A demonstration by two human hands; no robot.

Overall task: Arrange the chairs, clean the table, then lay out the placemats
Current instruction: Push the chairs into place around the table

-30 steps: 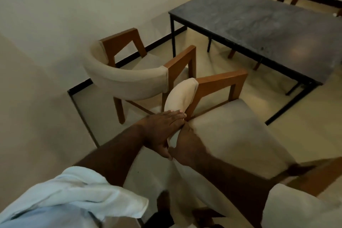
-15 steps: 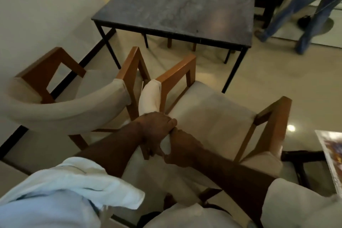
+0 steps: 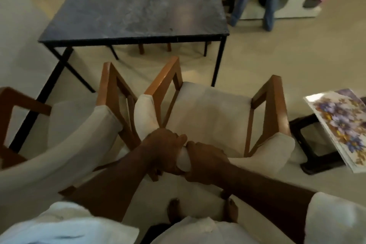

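Beige padding wraps the back of the left chair (image 3: 59,125), which stands at an angle near the wall, not yet squared to the dark stone-topped table (image 3: 138,12) beyond it. Next along, the left hand (image 3: 164,150) curls over the padded back rail (image 3: 145,117) of the second chair (image 3: 208,117). The right hand (image 3: 204,162) clamps the same rail just beside it, both grips close together toward the rail's left end. That doubled hold near one corner reads as a way to swing or drag this chair toward the table's near edge, which it faces across a gap. Chair arranging looks to be the step in hand. The tabletop shows pale smears, so cleaning seems not yet done. At far right, floral placemats (image 3: 340,123) lie stacked on a low black stool (image 3: 315,165), probably parked there for the last step.
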